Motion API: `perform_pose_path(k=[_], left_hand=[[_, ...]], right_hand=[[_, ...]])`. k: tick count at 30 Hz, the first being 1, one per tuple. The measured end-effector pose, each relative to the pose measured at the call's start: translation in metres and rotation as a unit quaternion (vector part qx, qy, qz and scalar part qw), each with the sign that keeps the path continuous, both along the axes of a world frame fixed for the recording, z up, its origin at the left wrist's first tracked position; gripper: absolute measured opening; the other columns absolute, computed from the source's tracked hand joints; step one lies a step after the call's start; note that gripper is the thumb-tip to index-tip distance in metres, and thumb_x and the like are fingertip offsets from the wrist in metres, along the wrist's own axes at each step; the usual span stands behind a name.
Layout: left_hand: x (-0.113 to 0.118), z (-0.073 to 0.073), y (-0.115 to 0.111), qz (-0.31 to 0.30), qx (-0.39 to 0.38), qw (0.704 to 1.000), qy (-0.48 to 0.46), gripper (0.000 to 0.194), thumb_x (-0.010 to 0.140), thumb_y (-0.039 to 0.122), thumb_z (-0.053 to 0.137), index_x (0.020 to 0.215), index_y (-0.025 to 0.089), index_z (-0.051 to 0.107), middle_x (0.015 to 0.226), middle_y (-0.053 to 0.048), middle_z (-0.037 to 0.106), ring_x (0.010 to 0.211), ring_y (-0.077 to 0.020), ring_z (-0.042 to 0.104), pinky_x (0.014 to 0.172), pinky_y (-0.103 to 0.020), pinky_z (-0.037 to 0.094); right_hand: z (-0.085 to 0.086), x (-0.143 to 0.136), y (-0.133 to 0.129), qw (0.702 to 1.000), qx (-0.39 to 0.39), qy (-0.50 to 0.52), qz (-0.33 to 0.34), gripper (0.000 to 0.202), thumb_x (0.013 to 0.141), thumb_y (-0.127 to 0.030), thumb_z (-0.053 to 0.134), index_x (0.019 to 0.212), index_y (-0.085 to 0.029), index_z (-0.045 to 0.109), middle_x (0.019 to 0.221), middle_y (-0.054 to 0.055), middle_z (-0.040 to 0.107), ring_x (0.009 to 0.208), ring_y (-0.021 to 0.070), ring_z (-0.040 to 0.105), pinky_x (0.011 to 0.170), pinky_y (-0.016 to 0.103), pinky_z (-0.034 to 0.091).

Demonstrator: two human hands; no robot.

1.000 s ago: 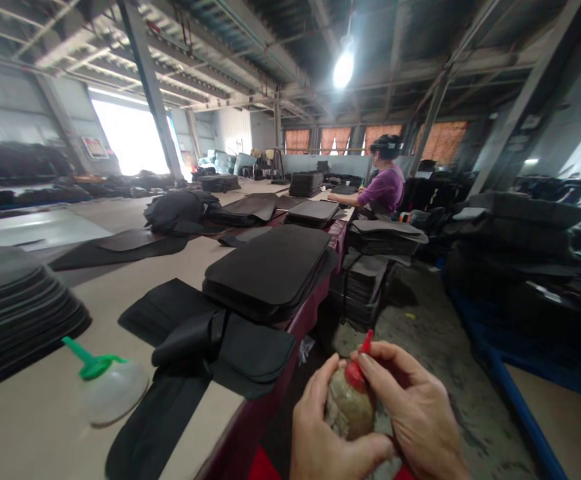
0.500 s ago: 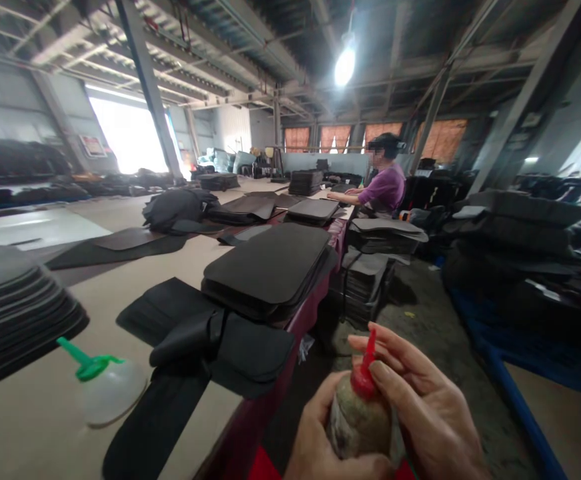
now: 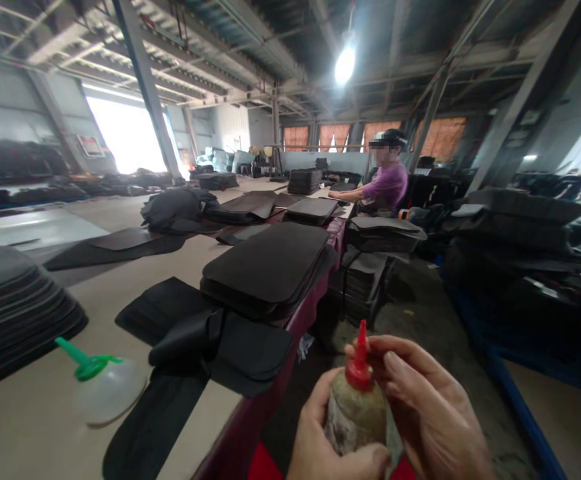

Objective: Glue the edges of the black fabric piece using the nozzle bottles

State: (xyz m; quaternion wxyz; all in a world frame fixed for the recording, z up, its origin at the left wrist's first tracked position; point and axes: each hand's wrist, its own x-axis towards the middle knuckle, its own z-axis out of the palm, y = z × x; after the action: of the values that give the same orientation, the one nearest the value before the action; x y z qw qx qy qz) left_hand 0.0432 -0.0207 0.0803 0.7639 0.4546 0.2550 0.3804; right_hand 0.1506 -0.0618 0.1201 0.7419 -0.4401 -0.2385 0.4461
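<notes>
- Beside the table point(image 3: 15, 427), the left hand point(image 3: 313, 433) has its grip round a stained bottle point(image 3: 355, 410), its red nozzle point(image 3: 360, 367) pointing up.
- At the nozzle, the right hand point(image 3: 428, 400) curls; whether its grip pinches anything, I cannot tell.
- On the table, a green-tipped container point(image 3: 108, 392) sits near black pieces point(image 3: 253, 353).

glossy plastic is being shown by the red nozzle point(image 3: 359, 367) — a dull, blotchy surface by the bottle point(image 3: 356, 412).

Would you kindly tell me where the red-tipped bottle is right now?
In the head view, the red-tipped bottle is right of bottom centre, gripped in the left hand, with the right hand close beside its red nozzle.
</notes>
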Motion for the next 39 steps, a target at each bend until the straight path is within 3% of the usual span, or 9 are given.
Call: perform_pose_path(k=[3, 7, 13, 16, 21, 25, 30, 35, 39], left_hand=[[0.0, 0.006, -0.001, 0.007, 0.003, 1.0, 0.012, 0.063, 0.047, 0.006, 0.059, 0.108, 0.017, 0.067, 0.083, 0.001, 0.075, 0.071, -0.0169, 0.066, 0.069, -0.025, 0.053], [0.0, 0.009, -0.001, 0.029, 0.026, 0.999, 0.027, 0.063, 0.048, 0.007, 0.061, 0.109, 0.017, 0.066, 0.091, -0.001, 0.077, 0.084, -0.0219, 0.07, 0.075, -0.026, 0.055], [-0.001, -0.012, 0.005, 0.077, 0.168, 0.977, 0.111, 0.065, 0.05, 0.008, 0.067, 0.114, 0.018, 0.065, 0.106, -0.005, 0.073, 0.099, -0.0265, 0.067, 0.09, -0.033, 0.054], [-0.003, -0.016, 0.006, 0.114, 0.218, 0.956, 0.158, 0.068, 0.051, 0.008, 0.071, 0.118, 0.019, 0.063, 0.109, -0.005, 0.069, 0.104, -0.0266, 0.065, 0.095, -0.035, 0.052], [-0.006, -0.008, 0.005, 0.09, 0.254, 0.946, 0.181, 0.058, 0.061, 0.013, 0.074, 0.117, 0.021, 0.062, 0.107, -0.003, 0.064, 0.101, -0.0228, 0.063, 0.092, -0.032, 0.051], [-0.003, -0.01, 0.003, 0.086, 0.239, 0.951, 0.176, 0.057, 0.058, 0.012, 0.071, 0.114, 0.02, 0.064, 0.104, -0.004, 0.064, 0.097, -0.0231, 0.064, 0.088, -0.032, 0.052], [-0.003, -0.004, 0.0, 0.001, 0.08, 0.992, 0.095, 0.055, 0.053, 0.012, 0.065, 0.107, 0.018, 0.068, 0.086, 0.001, 0.07, 0.079, -0.019, 0.063, 0.071, -0.026, 0.05], [-0.007, 0.0, -0.001, -0.046, 0.004, 0.998, 0.053, 0.053, 0.05, 0.011, 0.063, 0.102, 0.015, 0.072, 0.076, 0.003, 0.067, 0.068, -0.0124, 0.056, 0.065, -0.022, 0.045], [-0.006, -0.017, 0.001, -0.1, -0.03, 0.994, -0.009, 0.057, 0.049, 0.012, 0.066, 0.106, 0.015, 0.071, 0.078, 0.001, 0.069, 0.071, -0.0144, 0.06, 0.067, -0.023, 0.046]], right_hand=[[-0.005, -0.001, -0.001, 0.997, -0.045, -0.06, -0.032, 0.037, 0.074, -0.043, 0.085, 0.101, -0.019, 0.077, 0.108, 0.012, 0.072, 0.09, 0.0238, 0.072, 0.075, 0.025, 0.061], [-0.004, -0.002, 0.0, 0.981, -0.06, -0.164, -0.087, 0.04, 0.074, -0.046, 0.083, 0.101, -0.018, 0.078, 0.103, 0.01, 0.073, 0.091, 0.0237, 0.072, 0.078, 0.023, 0.061], [0.0, 0.004, -0.002, 0.944, -0.074, -0.301, -0.117, 0.032, 0.079, -0.047, 0.076, 0.092, -0.018, 0.078, 0.092, 0.006, 0.074, 0.079, 0.0195, 0.072, 0.069, 0.02, 0.059], [0.002, 0.007, -0.004, 0.902, -0.077, -0.394, -0.159, 0.022, 0.085, -0.041, 0.072, 0.089, -0.02, 0.077, 0.085, 0.003, 0.073, 0.076, 0.0162, 0.07, 0.068, 0.018, 0.055], [0.003, 0.009, -0.003, 0.8, -0.018, -0.558, -0.218, 0.011, 0.092, -0.023, 0.062, 0.084, -0.019, 0.07, 0.082, -0.001, 0.068, 0.071, 0.0095, 0.063, 0.072, 0.017, 0.049], [0.001, 0.011, 0.001, 0.733, 0.029, -0.635, -0.24, 0.012, 0.09, -0.012, 0.056, 0.081, -0.018, 0.061, 0.079, -0.002, 0.063, 0.071, 0.0074, 0.059, 0.071, 0.017, 0.045], [-0.001, 0.015, 0.006, 0.682, 0.046, -0.68, -0.263, 0.011, 0.086, -0.008, 0.053, 0.081, -0.017, 0.057, 0.08, -0.001, 0.061, 0.071, 0.0076, 0.058, 0.071, 0.018, 0.043], [0.0, 0.017, 0.007, 0.669, 0.043, -0.696, -0.259, 0.011, 0.086, -0.009, 0.051, 0.08, -0.018, 0.056, 0.077, -0.001, 0.059, 0.069, 0.0084, 0.057, 0.069, 0.019, 0.043], [0.001, 0.019, 0.007, 0.667, 0.037, -0.698, -0.258, 0.01, 0.086, -0.01, 0.051, 0.08, -0.018, 0.056, 0.075, -0.002, 0.059, 0.066, 0.0074, 0.057, 0.068, 0.018, 0.043]])
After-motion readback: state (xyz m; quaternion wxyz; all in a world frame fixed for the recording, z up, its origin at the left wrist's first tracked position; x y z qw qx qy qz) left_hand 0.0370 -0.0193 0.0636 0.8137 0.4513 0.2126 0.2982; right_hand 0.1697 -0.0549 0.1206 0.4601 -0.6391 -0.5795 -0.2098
